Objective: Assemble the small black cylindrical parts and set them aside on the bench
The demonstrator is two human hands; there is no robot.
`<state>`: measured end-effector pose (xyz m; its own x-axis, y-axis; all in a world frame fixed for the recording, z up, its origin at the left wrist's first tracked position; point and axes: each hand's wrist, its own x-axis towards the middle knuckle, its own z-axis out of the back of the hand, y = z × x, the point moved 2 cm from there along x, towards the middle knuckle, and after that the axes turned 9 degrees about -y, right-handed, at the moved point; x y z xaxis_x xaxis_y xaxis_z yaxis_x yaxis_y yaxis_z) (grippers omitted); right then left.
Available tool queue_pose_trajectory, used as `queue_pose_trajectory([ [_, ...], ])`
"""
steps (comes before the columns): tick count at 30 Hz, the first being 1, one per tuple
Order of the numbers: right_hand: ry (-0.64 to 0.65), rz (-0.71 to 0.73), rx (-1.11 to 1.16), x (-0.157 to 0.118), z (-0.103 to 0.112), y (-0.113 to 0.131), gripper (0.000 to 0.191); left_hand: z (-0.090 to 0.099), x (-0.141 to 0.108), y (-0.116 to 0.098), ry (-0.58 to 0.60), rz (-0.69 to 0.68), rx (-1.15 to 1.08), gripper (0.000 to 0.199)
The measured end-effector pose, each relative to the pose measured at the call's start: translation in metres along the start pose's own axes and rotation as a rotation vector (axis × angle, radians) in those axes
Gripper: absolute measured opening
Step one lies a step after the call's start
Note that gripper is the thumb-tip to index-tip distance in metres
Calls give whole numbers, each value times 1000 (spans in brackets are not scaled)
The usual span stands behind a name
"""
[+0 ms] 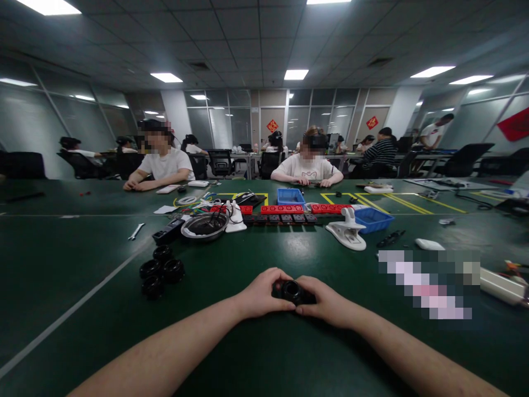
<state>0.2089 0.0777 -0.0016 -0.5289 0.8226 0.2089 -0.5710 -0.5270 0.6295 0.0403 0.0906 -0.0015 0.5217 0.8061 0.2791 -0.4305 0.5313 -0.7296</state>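
Note:
My left hand (261, 293) and my right hand (330, 303) meet at the front middle of the green table. Between them they grip a round black ring-shaped part (291, 291), shiny, with a hole in its centre. Fingers and thumbs curl around it from both sides, the thumb tips nearly touching at its front. More black material shows beside the ring, partly covered by my fingers, and I cannot tell whether it is a separate piece. Left of my hands, several similar black ring-shaped parts (172, 270) stand grouped on the table.
Farther back are a wrench (136, 231), a round metal dish (204, 234), red socket strips (282, 209), a blue bin (374, 220) and a white clip base (347, 234). A white device (502, 286) lies at right. Two people (308, 165) sit across the table.

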Motion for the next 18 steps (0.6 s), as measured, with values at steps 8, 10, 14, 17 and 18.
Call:
queue_pose_trajectory([
  [8,-3,-25,12,0,0,1,23,0,0,2,-1,4,-27,41],
  [10,-5,-43,20,1,-1,-1,24,0,-1,1,-7,18,-14,41],
  [14,-41,-125,-35,1,-7,-7,28,-3,-3,-5,-45,65,50,42],
  [17,-117,-172,-158,1,-12,-7,34,-6,-5,-8,-112,107,112,40],
  [18,-144,-190,-207,1,-13,-5,35,-7,-5,-8,-136,118,132,40],
])
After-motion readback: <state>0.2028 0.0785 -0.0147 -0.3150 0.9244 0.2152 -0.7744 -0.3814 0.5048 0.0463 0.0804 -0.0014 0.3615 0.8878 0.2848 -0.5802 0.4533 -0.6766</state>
